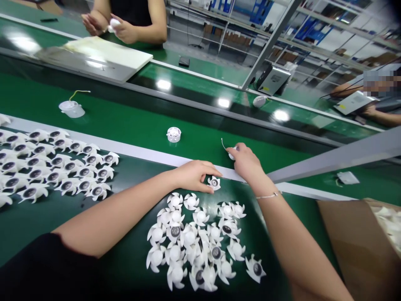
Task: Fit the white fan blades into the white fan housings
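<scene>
My left hand point(196, 175) curls around a small white fan impeller point(214, 182) at the edge of the green bench, thumb on the near side and fingers on the far side. The impeller's dark hub faces up. On the green belt, my right hand point(247, 161) grips a small white part with a wire point(231, 155), mostly hidden under the fingers. Below my hands lies a loose pile of white fan impellers point(189, 236), some hub up, others dome up. Farther up the belt sits a round white fan housing point(173, 134).
Rows of impellers point(56, 161) cover the bench at left. A white wired housing point(72, 108) and another white part point(348, 177) lie on the belt. A cardboard box point(344, 234) stands at right, beneath a slanting metal post point(338, 152). Co-workers' hands point(125, 31) are across the belt.
</scene>
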`<state>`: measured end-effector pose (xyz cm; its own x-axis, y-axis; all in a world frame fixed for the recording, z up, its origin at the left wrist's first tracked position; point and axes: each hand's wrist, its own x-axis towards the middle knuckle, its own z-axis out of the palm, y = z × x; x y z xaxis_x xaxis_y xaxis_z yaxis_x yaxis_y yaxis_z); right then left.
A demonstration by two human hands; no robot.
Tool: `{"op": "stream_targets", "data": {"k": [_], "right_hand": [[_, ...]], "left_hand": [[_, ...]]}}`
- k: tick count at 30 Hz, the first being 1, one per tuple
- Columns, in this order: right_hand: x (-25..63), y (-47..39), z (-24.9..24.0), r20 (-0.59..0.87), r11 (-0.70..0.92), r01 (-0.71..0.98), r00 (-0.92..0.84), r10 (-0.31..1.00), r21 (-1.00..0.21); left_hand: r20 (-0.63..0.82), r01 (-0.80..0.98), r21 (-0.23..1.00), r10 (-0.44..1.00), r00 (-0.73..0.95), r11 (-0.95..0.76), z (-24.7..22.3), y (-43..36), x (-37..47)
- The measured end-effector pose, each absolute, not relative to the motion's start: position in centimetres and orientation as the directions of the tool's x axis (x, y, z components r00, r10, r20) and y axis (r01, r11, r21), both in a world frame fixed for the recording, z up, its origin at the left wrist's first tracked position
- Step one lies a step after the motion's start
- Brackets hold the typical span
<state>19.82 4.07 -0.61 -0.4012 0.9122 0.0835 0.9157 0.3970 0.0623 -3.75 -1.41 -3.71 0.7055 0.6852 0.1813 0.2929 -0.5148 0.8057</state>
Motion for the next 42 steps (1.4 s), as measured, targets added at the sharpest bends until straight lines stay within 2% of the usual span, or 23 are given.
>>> {"op": "stream_targets", "data": {"k": [2,4,6,9,11,13,15,20,24,27,29,32,34,36,39,41,42], "right_hand": [[20.4,2.7,-0.6,0.179,0.328,0.941,-0.31,0.934,-0.078],[20.8,0.4,-0.5,0.247,0.221,0.914,-0.141,0.959,-0.339],[20.9,-2.0,-0.6,0.202,0.161,0.778,-0.045,0.978,-0.607],[20.4,-4.4,-0.9,0.134,0.208,0.467,-0.188,0.973,-0.86],[19.9,-5.0,-1.0,0.167,0.264,0.306,-0.307,0.937,-0.915],[19.6,-5.2,-1.0,0.22,0.345,0.308,-0.374,0.901,-0.887],[19.4,-5.2,-0.9,0.262,0.453,0.404,-0.445,0.857,-0.795],[19.2,-5.4,-1.4,0.303,0.601,0.568,-0.534,0.789,-0.563],[18.9,-5.4,-1.7,0.286,0.614,0.664,-0.545,0.788,-0.426],[18.9,-5.3,-1.5,0.271,0.596,0.69,-0.532,0.802,-0.41],[18.9,-5.3,-1.3,0.255,0.576,0.708,-0.518,0.817,-0.408],[18.9,-5.5,-0.8,0.232,0.574,0.745,-0.525,0.819,-0.34],[18.8,-5.5,-0.7,0.194,0.618,0.71,-0.591,0.783,-0.337],[18.8,-5.2,-0.6,0.17,0.633,0.682,-0.619,0.766,-0.367],[19.9,-4.6,0.0,0.274,0.514,0.813,-0.446,0.852,-0.274],[22.0,-4.5,1.1,0.357,0.394,0.891,-0.3,0.885,-0.228],[23.4,-4.8,1.7,0.355,0.341,0.906,-0.241,0.903,-0.252]], "left_hand": [[0.184,0.257,0.851,0.719,0.671,-0.458,-3.6,-1.3,-3.8],[0.157,0.223,0.907,0.777,0.609,-0.358,-3.6,-1.1,-3.8],[0.096,0.163,0.963,0.835,0.542,-0.216,-3.7,-0.7,-3.7],[0.023,0.021,0.999,0.87,0.493,-0.039,-3.8,-0.3,-3.5],[0.024,-0.042,0.999,0.874,0.486,-0.004,-3.7,-0.2,-3.4],[0.041,-0.072,0.997,0.873,0.486,-0.006,-3.7,-0.3,-3.4],[0.041,-0.046,0.999,0.862,0.505,-0.02,-3.5,-0.4,-3.5],[0.008,0.221,0.963,0.834,0.551,-0.155,-2.9,-0.4,-3.8],[-0.183,0.262,0.964,0.83,0.527,0.047,-2.1,-0.2,-3.5],[-0.21,0.249,0.964,0.838,0.503,0.092,-1.7,-0.5,-2.9],[-0.197,0.281,0.957,0.861,0.469,0.066,-1.8,-0.8,-2.6],[-0.179,0.353,0.935,0.871,0.457,0.007,-2.0,-0.9,-2.8],[-0.181,0.393,0.918,0.828,0.531,-0.051,-1.9,-0.5,-3.8],[-0.2,0.416,0.9,0.725,0.659,-0.129,-1.5,0.0,-5.1],[-0.228,0.445,0.841,0.543,0.808,-0.309,0.1,0.2,-6.6],[-0.253,0.494,0.756,0.506,0.825,-0.429,1.2,-0.4,-6.7],[-0.269,0.53,0.705,0.515,0.814,-0.471,1.7,-0.9,-6.5]]}}
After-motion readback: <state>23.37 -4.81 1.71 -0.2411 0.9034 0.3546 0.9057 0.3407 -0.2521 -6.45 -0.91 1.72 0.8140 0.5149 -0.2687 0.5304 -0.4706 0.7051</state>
